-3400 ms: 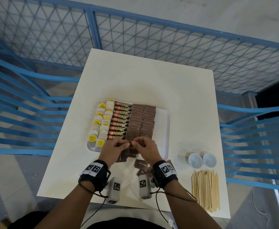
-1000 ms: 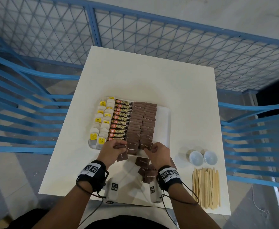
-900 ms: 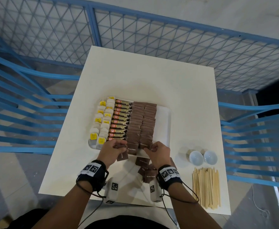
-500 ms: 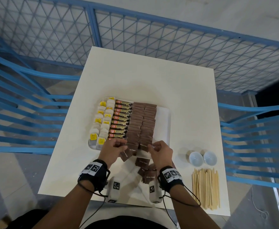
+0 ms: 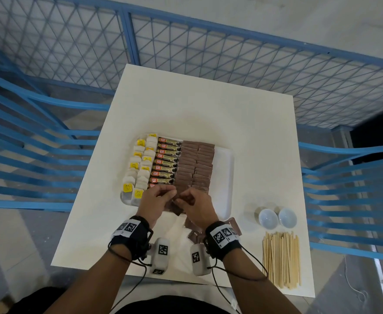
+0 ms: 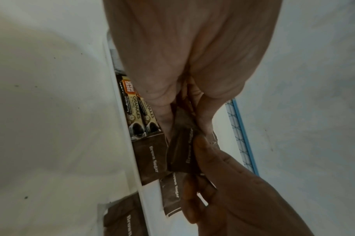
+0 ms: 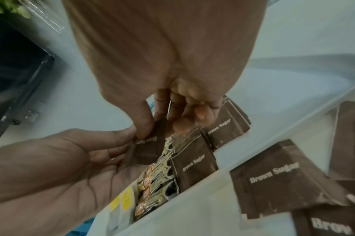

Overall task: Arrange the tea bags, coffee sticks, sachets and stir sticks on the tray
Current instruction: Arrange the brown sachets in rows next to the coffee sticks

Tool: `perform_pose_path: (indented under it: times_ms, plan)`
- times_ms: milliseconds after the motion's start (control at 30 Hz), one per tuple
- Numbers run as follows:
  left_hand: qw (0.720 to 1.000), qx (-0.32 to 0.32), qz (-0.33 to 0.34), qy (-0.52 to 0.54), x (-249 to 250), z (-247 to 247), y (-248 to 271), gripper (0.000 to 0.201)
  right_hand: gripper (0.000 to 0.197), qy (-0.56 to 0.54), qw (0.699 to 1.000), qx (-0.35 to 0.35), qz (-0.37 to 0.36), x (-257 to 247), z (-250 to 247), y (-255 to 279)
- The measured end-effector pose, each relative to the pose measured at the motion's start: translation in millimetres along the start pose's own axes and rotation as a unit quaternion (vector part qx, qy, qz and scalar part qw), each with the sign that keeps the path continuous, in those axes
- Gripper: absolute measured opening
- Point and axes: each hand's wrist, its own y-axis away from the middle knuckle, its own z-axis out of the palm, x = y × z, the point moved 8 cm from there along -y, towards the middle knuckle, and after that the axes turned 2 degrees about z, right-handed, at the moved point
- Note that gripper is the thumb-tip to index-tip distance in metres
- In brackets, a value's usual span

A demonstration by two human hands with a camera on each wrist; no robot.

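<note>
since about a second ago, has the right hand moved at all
Yes. The right hand has shifted left along the tray's near edge, away from the two white cups, and now meets the left hand on a brown sugar sachet.

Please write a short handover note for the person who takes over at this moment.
Left hand and right hand: both pinch one brown sugar sachet over the tray's near edge.
Done: tea bags, coffee sticks and most sachets lie in rows on the tray.
Left: loose sachets on the table; stir sticks lie beside two small cups.
</note>
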Motion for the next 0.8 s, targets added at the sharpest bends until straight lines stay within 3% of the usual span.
perform_pose_path:
  times_ms: [167,233,300,400,533,700,800]
  plan:
    - [0.998,0.037,0.034,-0.039,2.1,-7.0,-2.8,0.016,0.007,-0.008,1.0,0.001,0.005,3.3,-3.7,-1.2]
    - [0.999,0.041,0.018,0.0,3.0,-5.5,-0.6,0.012,0.006,-0.024,0.999,0.021,0.018,8.6,-7.4,-2.9]
    - [0.998,-0.014,-0.028,0.053,1.8,5.2,5.4,0.01,0.006,-0.061,0.996,0.049,0.041,16.3,-12.8,-4.3]
    - [0.994,-0.098,-0.04,0.028,-0.5,18.0,14.3,0.021,0.009,-0.113,0.989,0.063,0.074,23.9,-14.9,-3.9]
    - [0.998,-0.049,-0.025,0.04,-1.4,10.1,9.2,0.014,0.008,-0.121,0.989,0.029,0.083,22.3,-12.2,-4.5]
    - [0.998,-0.063,-0.003,-0.018,-4.5,8.5,3.6,0.013,0.013,-0.093,0.994,-0.004,0.052,15.9,-18.0,-8.0]
    - [0.996,-0.083,-0.022,0.0,-2.7,13.6,9.5,0.012,0.017,-0.142,0.988,0.005,0.06,13.2,-20.1,-6.7]
